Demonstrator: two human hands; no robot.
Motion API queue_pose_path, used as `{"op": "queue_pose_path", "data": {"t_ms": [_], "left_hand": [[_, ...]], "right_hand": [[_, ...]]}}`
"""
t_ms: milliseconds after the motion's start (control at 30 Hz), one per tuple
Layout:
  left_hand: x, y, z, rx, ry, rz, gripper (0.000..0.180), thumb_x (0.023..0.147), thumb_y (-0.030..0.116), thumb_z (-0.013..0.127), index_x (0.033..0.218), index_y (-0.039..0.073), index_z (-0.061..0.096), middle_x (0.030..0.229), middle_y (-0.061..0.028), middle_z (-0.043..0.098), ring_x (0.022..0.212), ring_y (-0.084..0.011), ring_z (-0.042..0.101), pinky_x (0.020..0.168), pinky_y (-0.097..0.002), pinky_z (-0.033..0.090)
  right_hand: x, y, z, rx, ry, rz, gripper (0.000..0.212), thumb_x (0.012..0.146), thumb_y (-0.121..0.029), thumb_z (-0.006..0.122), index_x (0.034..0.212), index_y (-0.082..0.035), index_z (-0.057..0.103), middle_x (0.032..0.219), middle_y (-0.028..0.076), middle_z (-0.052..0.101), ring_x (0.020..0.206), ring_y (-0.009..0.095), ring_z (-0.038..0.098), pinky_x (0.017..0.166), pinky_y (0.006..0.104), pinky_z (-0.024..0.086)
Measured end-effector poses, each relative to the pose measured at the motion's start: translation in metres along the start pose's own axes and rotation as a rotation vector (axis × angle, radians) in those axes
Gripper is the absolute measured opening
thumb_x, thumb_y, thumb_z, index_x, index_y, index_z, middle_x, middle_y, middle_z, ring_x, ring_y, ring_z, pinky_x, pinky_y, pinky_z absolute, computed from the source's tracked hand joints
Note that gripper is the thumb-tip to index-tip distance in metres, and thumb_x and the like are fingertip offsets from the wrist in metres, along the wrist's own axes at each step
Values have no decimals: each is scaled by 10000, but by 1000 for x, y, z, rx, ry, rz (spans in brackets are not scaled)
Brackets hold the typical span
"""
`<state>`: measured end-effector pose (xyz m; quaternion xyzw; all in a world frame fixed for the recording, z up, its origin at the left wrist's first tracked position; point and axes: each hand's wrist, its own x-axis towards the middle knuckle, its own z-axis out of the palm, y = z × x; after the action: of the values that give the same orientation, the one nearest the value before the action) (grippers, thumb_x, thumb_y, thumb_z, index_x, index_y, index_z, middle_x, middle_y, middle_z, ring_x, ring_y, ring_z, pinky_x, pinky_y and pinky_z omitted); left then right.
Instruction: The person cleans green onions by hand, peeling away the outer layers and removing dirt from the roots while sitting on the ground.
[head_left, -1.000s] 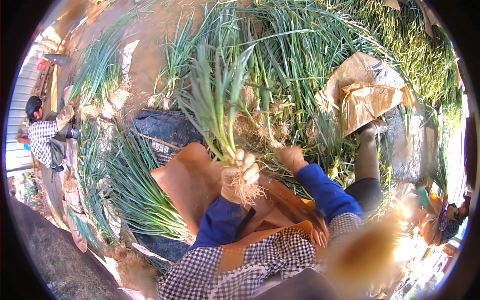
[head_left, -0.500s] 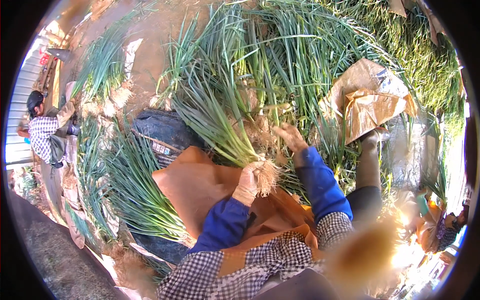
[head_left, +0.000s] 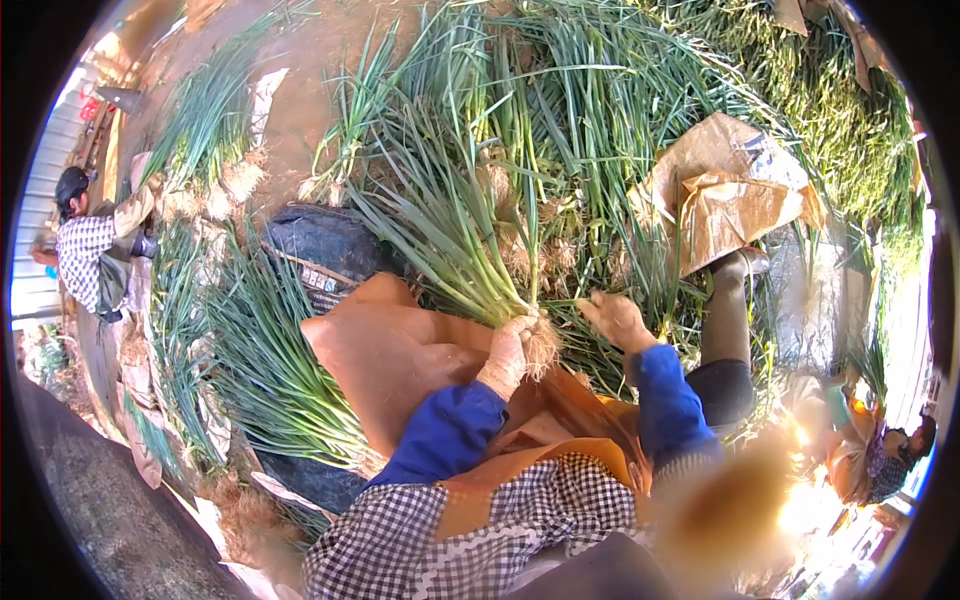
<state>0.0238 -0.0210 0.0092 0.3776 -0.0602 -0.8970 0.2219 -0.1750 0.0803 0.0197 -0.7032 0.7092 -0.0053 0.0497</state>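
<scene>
Scallion bunch (head_left: 455, 255), centre of frame: gathered, no tie visible. Left hand (head_left: 506, 356): closed round its root end. Right hand (head_left: 620, 322), just right: fingers part-curled; whether pinching a strand, cannot tell. Laid bundle (head_left: 285, 365), left of centre: apparently done. Heap (head_left: 610, 110), upper centre: large, seemingly left to gather.

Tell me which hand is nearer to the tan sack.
Right. The right hand is below-left of the tan sack; the left hand, holding a leafy bunch, is farther left.
</scene>
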Motion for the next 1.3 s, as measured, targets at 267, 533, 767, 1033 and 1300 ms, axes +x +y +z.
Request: {"op": "queue_pose_path", "data": {"t_ms": [267, 533, 767, 1033, 1300], "left_hand": [[21, -33, -36, 317, 159, 44, 154, 778, 87, 563, 908, 9, 584, 820, -51, 600, 718, -157, 577, 660, -271, 485], [-1, -4, 18, -89, -2, -37, 160, 788, 67, 490, 909, -1, 569, 763, -61, 597, 672, -162, 576, 638, -271, 493], [11, -6, -31, 40, 36, -31, 128, 783, 112, 521, 867, 27, 567, 762, -77, 592, 684, -178, 573, 639, -316, 503], [13, 2, -14, -41, 141, 24, 202, 766, 66, 491, 936, -19, 560, 792, -58, 583, 621, -164, 538, 601, -277, 479], [-40, 84, 54, -490, -655, -18, 464, 744, 80, 569, 1185, 45, 430, 783, -24, 491, 717, -150, 488, 638, -273, 484]], "right_hand": [[124, -40, -7, 282, -242, 345, 392, 867, -446, 427, 862, -83, 574, 723, 103, 600, 679, 254, 607, 581, 361, 482], [-72, 30, 18, 334, -679, 178, 288, 811, -370, 580, 864, -96, 650, 584, 74, 536, 568, 192, 503, 583, 314, 440], [96, -54, -36, 773, -273, 249, 251, 895, -252, 420, 956, -112, 620, 900, 90, 628, 791, 245, 595, 602, 305, 471], [5, -46, -39, 1405, -262, 196, 60, 844, -85, 569, 808, -44, 595, 673, 77, 579, 528, 151, 498, 482, 273, 405], [113, 0, -4, 471, -144, 362, 346, 833, -456, 500, 913, -140, 617, 780, 98, 633, 687, 279, 609, 617, 374, 484]]}}
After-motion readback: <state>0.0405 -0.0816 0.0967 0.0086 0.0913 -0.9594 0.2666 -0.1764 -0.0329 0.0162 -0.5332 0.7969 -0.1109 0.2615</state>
